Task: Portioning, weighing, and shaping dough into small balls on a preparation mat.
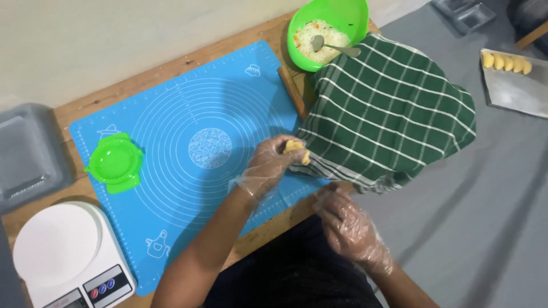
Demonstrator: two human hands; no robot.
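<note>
Yellow dough (297, 149) sits pinched in the fingers of our left hand (271, 165), which wears a thin clear plastic glove and hovers over the right edge of the blue silicone mat (188, 142), just where the mat meets the green checked cloth (388, 114). The lump touches the cloth's lower left hem. Our right hand (348, 225), gloved the same way, rests near the table's front edge, below the cloth's lower corner, fingers loosely curled and holding nothing we can see. The cloth lies humped over something hidden on the right end of the wooden table (171, 65). At the far right corner stands a green bowl (348, 14) of pale chopped filling with a spoon (331, 47) in it, and a wooden rolling pin (292, 91) lies between mat and cloth. A green dumpling press (115, 163) sits open at the mat's left edge. A white kitchen scale (63, 254) stands at the near left corner. Off the table, a metal tray (514, 85) carries a row of shaped yellow pieces (507, 63).
</note>
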